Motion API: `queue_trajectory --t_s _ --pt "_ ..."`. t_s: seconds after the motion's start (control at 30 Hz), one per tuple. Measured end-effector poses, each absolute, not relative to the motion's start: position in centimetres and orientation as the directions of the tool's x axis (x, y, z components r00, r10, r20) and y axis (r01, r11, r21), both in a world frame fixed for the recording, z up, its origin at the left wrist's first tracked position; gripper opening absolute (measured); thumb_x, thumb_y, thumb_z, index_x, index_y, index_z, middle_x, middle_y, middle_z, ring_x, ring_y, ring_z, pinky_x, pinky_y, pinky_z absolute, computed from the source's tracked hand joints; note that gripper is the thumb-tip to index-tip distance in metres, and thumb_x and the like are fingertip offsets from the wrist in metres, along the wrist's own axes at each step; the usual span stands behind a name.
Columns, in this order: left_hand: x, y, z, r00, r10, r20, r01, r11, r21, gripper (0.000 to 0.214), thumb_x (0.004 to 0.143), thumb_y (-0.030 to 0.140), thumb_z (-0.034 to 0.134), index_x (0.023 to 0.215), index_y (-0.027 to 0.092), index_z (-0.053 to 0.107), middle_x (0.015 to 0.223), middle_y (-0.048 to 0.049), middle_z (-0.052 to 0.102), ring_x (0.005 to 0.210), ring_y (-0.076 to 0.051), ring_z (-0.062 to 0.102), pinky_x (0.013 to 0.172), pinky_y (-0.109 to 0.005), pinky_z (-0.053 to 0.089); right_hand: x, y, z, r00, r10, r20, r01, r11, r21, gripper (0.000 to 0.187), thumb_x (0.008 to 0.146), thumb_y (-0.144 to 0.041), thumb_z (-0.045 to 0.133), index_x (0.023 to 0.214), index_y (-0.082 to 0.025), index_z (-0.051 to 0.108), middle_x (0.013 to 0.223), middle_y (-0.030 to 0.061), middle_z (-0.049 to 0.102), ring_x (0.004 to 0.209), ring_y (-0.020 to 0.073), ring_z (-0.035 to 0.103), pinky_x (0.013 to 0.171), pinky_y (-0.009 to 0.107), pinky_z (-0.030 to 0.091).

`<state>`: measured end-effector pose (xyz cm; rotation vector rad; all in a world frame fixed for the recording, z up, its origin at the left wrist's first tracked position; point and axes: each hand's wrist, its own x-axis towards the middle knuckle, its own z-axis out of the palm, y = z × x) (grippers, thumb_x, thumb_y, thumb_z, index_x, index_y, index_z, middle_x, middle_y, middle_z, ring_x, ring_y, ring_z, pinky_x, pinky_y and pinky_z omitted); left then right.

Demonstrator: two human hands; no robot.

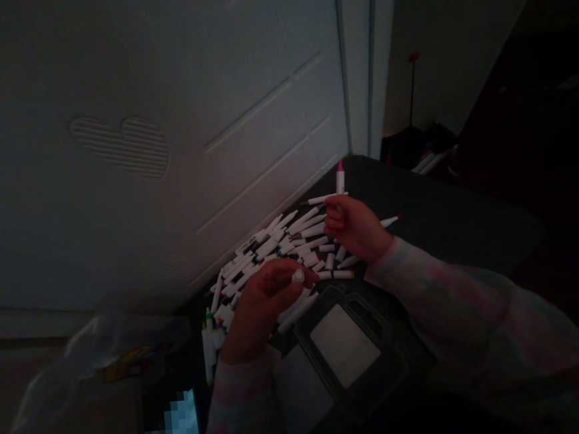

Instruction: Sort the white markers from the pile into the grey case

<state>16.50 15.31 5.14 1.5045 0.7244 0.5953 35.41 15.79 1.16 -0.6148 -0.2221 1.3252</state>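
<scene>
Right hand (354,228) lifts up a pink-tipped marker (340,178) over a heap of white markers (266,247)

The right grip is closed around the lower part of the pink-tipped marker, which stands nearly upright with its coloured end at the top. The left hand (264,304) is curled, its thumb and fingers pinching a white round-ended piece (298,278); whether that is a cap or a whole marker, I cannot tell.

Beneath and between the hands, the white markers lie in a loose heap on the dark counter (464,210), pointing in various directions. A red-tipped marker (391,221) pokes out beside the right wrist. Nearer the body is a clear plastic case (377,380) with a pale rectangle (346,345) on it. Behind the heap rises a white panel (257,66) bearing a ribbed heart (124,148). At the left lies a crumpled clear bag (91,339). The scene is dim.
</scene>
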Motion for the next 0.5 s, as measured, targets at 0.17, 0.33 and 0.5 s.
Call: queue_trajectory --t_s 0.17,0.33,0.5 --pt "15.8 17.5 3.9 0.561 0.827 -0.024 0.697 -0.457 0.553 0.018 0.075 0.023 0.051 0.09 0.018 0.06 0.093 -0.0069 0.064 0.086 -0.019 0.057 0.079 -0.034 0.043 35.5 15.8 1.0 0.249 0.949 -0.192 -0.828 0.105 -0.551 0.023 0.069 -0.014 0.051 0.055 -0.017 0.033 0.038 -0.0104 0.027 0.034 0.002 0.02 0.036 0.017 0.017" --pt "14.5 19.4 0.8 0.587 0.81 -0.005 0.809 -0.585 0.06 0.028 0.07 0.007 0.043 0.088 0.014 0.063 0.092 -0.0093 0.064 0.092 -0.023 0.054 0.084 -0.036 0.041 35.4 15.9 1.0 0.23 0.953 -0.196 -0.828 0.086 -0.554 0.022 0.07 -0.014 0.051 0.054 -0.017 0.035 0.037 -0.0098 0.03 0.033 0.002 0.022 0.036 0.018 0.016" --pt "15.6 19.1 0.2 0.612 0.79 0.032 0.789 -0.613 0.038 0.031 0.072 0.005 0.043 0.094 0.013 0.064 0.105 -0.0111 0.059 0.102 -0.023 0.047 0.093 -0.036 0.035 35.3 15.9 1.0 0.228 0.949 -0.217 -0.831 0.074 -0.551 0.022 0.07 -0.013 0.05 0.054 -0.017 0.035 0.036 -0.0098 0.03 0.033 0.0023 0.022 0.036 0.018 0.017"
